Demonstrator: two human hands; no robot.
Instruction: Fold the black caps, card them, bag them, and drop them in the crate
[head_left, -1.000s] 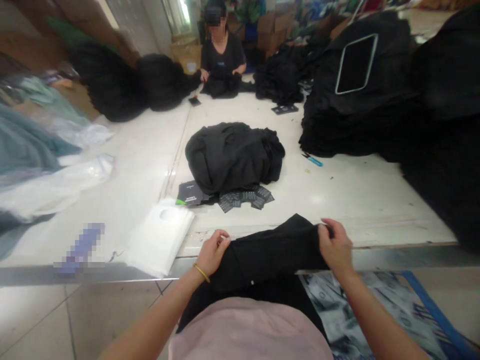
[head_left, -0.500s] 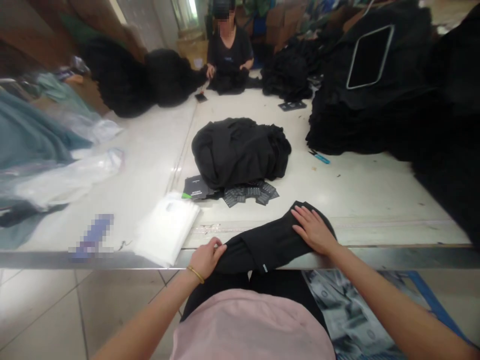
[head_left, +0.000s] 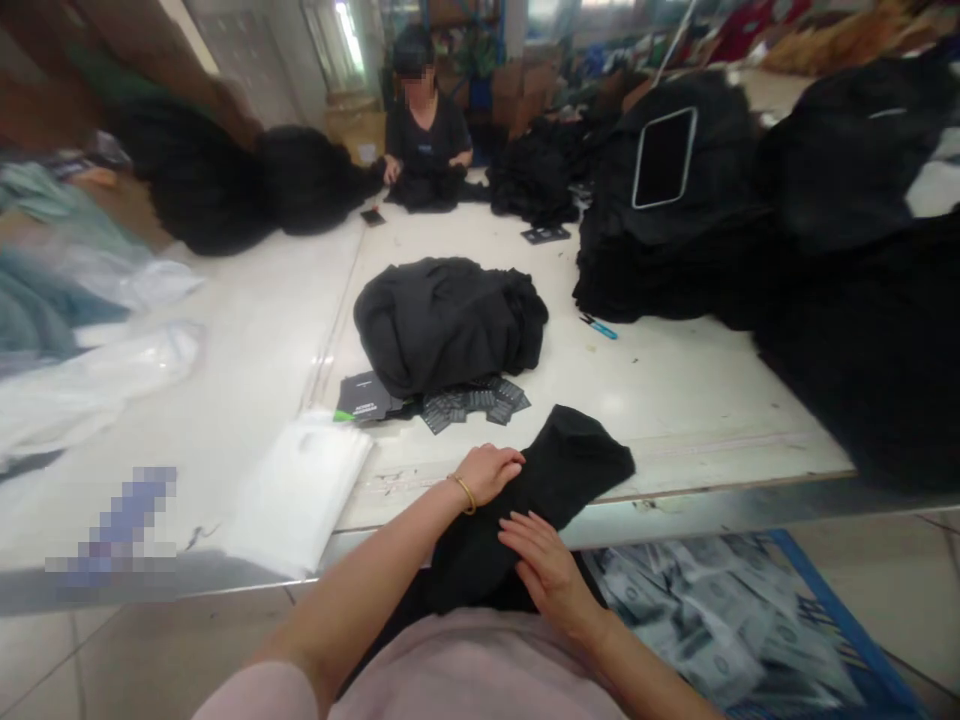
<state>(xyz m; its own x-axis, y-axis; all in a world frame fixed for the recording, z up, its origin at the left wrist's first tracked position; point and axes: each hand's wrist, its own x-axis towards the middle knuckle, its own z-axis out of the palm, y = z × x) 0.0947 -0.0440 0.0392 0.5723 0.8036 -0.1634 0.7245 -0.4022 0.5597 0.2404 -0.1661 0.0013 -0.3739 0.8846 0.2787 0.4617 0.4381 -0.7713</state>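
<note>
A folded black garment [head_left: 571,462] lies slantwise over the table's front edge, its near end reaching down to my lap. My left hand [head_left: 489,474], with a gold bangle at the wrist, rests on the garment's left side, fingers lying over the cloth. Lower down, my right hand [head_left: 549,572] lies against the garment with its fingers stretched out. Beyond them sits a bundle of black garments [head_left: 450,325], with several dark printed tags [head_left: 474,402] and a stack of black cards [head_left: 365,397] at its front.
White plastic bags [head_left: 300,490] lie at the left front edge. Blue thread snips [head_left: 600,327] and a tall black garment pile [head_left: 660,265] with a phone [head_left: 664,158] on it are at right. A co-worker [head_left: 427,130] sits across. Below the table, a blue-framed bin [head_left: 825,610] holds packed bags.
My left hand has moved up and right from the garment's end. My right hand has moved left and toward me. The garment has turned, its near end now closer to my body.
</note>
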